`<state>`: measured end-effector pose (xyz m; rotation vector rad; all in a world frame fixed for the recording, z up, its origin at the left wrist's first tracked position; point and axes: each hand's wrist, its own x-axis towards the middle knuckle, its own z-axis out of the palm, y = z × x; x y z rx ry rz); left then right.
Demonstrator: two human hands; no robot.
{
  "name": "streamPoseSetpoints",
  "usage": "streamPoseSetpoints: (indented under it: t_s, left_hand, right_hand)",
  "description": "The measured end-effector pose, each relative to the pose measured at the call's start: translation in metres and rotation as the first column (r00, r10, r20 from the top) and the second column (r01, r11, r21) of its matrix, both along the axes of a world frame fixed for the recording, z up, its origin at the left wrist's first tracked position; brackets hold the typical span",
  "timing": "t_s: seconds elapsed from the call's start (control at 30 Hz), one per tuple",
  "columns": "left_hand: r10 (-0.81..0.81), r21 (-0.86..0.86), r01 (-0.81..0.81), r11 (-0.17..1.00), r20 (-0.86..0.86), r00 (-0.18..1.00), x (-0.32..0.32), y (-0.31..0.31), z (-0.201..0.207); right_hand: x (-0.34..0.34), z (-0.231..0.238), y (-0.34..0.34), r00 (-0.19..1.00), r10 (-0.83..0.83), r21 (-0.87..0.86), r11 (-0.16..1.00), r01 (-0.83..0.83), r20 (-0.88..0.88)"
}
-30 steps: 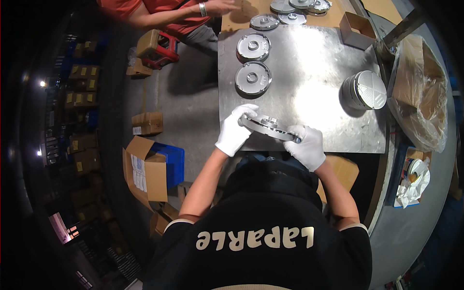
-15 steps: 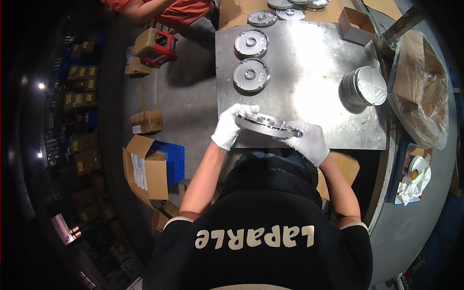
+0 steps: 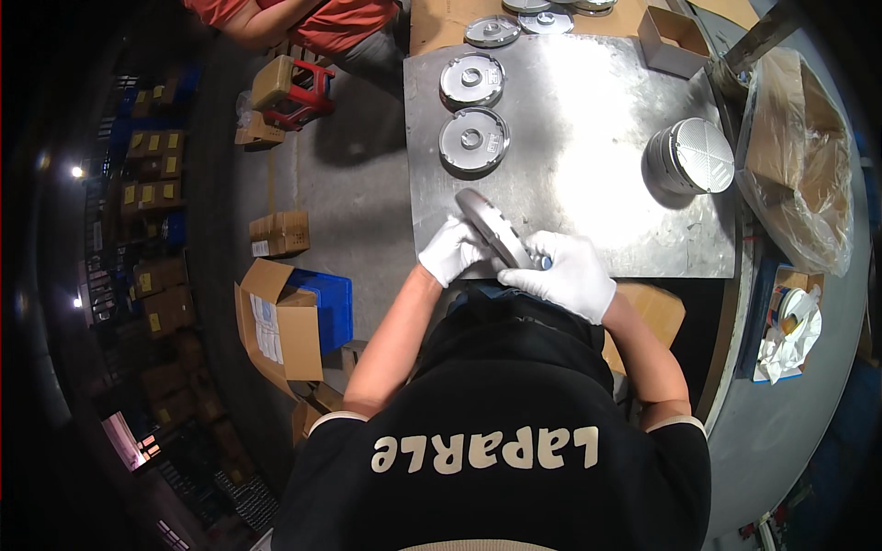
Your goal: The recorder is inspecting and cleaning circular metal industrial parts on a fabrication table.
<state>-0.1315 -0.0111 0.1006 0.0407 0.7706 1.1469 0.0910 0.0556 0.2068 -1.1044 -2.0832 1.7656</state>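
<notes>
Over the table's near edge I hold a round grey metal disc (image 3: pixel 494 228) with a raised rim, tilted steeply so it shows nearly edge-on. My right hand (image 3: pixel 571 275), in a white glove, is closed on its lower near end. A small blue piece (image 3: pixel 546 263) shows at the right fingers; its kind is unclear. My left hand (image 3: pixel 452 252), also gloved, grips the disc's left side, the fingertips partly hidden behind it. Beyond, two similar discs, a nearer disc (image 3: pixel 474 140) and a farther disc (image 3: pixel 472 81), lie flat on the metal tabletop (image 3: pixel 570 174).
At the table's right stands a stack of round perforated metal plates (image 3: pixel 700 156), with an open carton (image 3: pixel 673 41) farther back. More discs (image 3: pixel 492 31) lie at the far end. A co-worker in a red top (image 3: pixel 340 23) is at far left, near a stool (image 3: pixel 299 92).
The disc has swung from nearly level to steeply tilted, its far end now up and left. My right hand has moved inward, and my left hand has shifted lower along the disc.
</notes>
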Motion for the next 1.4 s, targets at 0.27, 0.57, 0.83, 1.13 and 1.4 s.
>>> streamPoseSetpoints:
  t_s: [0.27,0.57,0.83,1.13,1.4]
  left_hand:
    - [0.066,-0.331,-0.069,0.941,-0.019,0.998,0.016,-0.006,0.027]
    - [0.141,-0.054,-0.134,0.99,0.18,0.973,-0.006,-0.012,0.007]
    - [-0.041,0.087,0.106,0.991,-0.553,0.832,-0.013,-0.017,0.003]
    - [0.006,-0.109,-0.048,0.993,-0.359,0.933,0.002,0.017,0.066]
    - [0.296,-0.057,-0.291,0.955,0.094,0.951,0.005,0.018,0.088]
  right_hand:
    - [-0.012,-0.023,0.024,0.745,-0.662,-0.907,0.362,0.216,-0.087]
    - [-0.013,-0.094,0.026,0.664,-0.744,-0.992,-0.125,-0.02,0.08]
    - [-0.012,-0.113,0.021,0.721,-0.689,-0.978,-0.192,-0.086,0.072]
    - [-0.002,-0.053,0.006,0.928,-0.364,-0.218,0.915,0.34,-0.081]
    - [-0.011,-0.058,-0.005,0.913,-0.049,0.585,0.754,0.3,-0.405]
